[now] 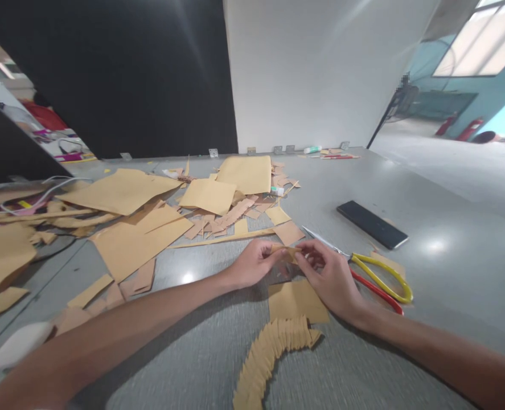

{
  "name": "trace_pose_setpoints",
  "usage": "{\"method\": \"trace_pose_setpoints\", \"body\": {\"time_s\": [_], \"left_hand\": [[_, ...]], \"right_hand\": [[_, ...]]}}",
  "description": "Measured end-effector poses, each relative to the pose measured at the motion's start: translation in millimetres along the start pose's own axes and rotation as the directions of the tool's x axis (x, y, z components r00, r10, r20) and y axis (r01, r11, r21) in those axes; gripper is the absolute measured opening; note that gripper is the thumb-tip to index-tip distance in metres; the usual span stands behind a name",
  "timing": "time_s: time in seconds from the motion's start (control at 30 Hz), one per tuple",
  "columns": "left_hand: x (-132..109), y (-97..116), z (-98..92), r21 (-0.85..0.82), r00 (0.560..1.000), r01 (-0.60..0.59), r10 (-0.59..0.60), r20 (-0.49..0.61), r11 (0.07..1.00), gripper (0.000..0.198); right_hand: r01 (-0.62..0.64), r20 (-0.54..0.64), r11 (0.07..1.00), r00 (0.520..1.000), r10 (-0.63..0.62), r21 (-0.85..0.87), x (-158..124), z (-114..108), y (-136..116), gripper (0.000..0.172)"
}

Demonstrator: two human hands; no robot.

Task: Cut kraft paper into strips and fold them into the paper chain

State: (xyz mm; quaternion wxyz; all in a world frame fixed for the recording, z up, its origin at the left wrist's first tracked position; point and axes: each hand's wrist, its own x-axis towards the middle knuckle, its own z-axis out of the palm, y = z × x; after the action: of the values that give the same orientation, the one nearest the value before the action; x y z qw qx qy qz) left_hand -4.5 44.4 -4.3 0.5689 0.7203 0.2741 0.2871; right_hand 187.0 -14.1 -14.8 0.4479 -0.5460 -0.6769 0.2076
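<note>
Between my two hands is a small piece of brown paper (291, 252), pinched at both ends. My left hand (252, 264) grips its left end between thumb and fingers. With curled fingers, my right hand (329, 279) holds the other end. Just below lies a square of brown paper (292, 302) on the table. Touching its lower edge, a curved chain of folded paper pieces (269, 356) runs down toward me. Scissors (378, 279) with one yellow and one red handle lie beside my right hand, partly hidden behind it.
A black phone (372, 224) lies at the right. Paper sheets (124, 191) and scraps cover the left and middle of the table (452, 290). A white mouse-like object (21, 344) sits by my left forearm. Black and white panels (303, 74) stand at the back.
</note>
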Motion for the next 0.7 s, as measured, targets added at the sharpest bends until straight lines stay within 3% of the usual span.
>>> {"method": "trace_pose_setpoints", "body": {"time_s": [0.1,0.27,0.47,0.6,0.7], "left_hand": [[0,0,0.2,-0.020,1.000,0.008,-0.008,0.011,1.000,0.046],[-1,1,-1.2,-0.003,0.999,0.023,-0.023,0.031,1.000,0.044],[1,2,-3.4,-0.076,0.995,0.046,-0.040,0.087,0.996,0.053],[3,0,-3.5,-0.123,0.996,0.069,-0.060,0.073,0.990,0.054],[3,-3,-4.1,-0.158,0.997,0.060,-0.052,0.053,0.986,0.056]], "right_hand": [[0.023,-0.025,1.000,0.999,-0.023,-0.020,-1,-1,-2,0.013],[0.226,-0.066,0.944,0.966,-0.248,-0.239,-7,-3,-1,0.012],[0.476,0.136,0.807,0.878,-0.459,-0.351,-10,-9,1,0.023],[0.558,0.266,0.731,0.830,-0.491,-0.392,-10,-13,1,0.033],[0.573,0.289,0.701,0.820,-0.494,-0.424,-10,-14,3,0.036]]}}
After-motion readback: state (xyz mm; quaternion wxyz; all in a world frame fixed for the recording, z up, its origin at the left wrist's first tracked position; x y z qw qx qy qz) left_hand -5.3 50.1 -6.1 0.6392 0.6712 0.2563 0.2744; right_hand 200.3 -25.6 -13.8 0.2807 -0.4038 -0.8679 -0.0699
